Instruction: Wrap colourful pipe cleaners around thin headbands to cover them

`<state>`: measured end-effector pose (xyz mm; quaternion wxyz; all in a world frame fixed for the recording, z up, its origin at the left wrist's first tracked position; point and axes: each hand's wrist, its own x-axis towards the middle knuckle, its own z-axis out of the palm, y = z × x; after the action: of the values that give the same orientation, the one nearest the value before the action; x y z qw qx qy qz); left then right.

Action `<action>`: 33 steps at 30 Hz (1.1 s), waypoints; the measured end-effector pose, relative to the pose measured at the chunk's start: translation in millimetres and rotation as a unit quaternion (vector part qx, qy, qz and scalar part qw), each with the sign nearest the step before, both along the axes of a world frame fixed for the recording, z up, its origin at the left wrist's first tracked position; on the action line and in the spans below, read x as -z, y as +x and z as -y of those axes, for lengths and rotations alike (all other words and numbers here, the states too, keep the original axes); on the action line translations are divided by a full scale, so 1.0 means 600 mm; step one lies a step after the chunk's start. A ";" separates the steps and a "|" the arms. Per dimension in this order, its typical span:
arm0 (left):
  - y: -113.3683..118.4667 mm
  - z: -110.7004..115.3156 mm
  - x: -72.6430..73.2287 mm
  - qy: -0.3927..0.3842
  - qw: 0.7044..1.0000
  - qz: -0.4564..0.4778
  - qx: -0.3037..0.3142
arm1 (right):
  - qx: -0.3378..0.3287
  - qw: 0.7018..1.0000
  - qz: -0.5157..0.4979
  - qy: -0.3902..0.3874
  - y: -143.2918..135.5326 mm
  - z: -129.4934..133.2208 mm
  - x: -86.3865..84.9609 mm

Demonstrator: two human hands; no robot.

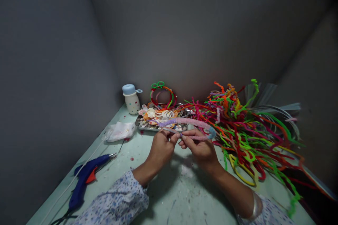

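A curved headband point(195, 122), wound in fuzzy purple, pink and blue pipe cleaner, is held between both hands above the middle of the table. My left hand point(161, 144) is closed, pinching the bare pale end of the band. The fingertips of my right hand point(202, 149) are pressed together close by, on a purple bit of pipe cleaner at that same end. Behind the hands stands a metal tray point(153, 129) with shell-like pieces and small beads. The palm sides of both hands are hidden.
To the left lie a blue glue gun point(83, 179), its cord and a white plastic packet point(120, 132). A lidded bottle point(132, 102) and a wrapped headband with green rings point(158, 84) are at the back. A tangled pile of pipe cleaners point(243, 137) covers the right side.
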<state>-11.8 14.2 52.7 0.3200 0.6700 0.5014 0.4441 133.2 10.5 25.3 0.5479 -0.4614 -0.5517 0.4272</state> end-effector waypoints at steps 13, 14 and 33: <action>0.000 -0.003 0.006 -0.038 0.999 0.013 0.013 | -0.001 0.999 0.037 0.008 -0.001 0.000 0.010; -0.001 -0.004 0.008 -0.037 0.999 0.014 0.015 | -0.002 0.999 0.042 0.007 -0.001 0.002 0.008; -0.004 0.007 0.023 0.255 0.914 -0.296 -0.112 | -0.008 0.989 -0.111 -0.099 -0.003 -0.008 -0.005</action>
<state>-14.1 10.2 38.9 -0.0771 0.7690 0.5147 0.3712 131.5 15.2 28.3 0.5544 -0.4584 -0.4458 0.5327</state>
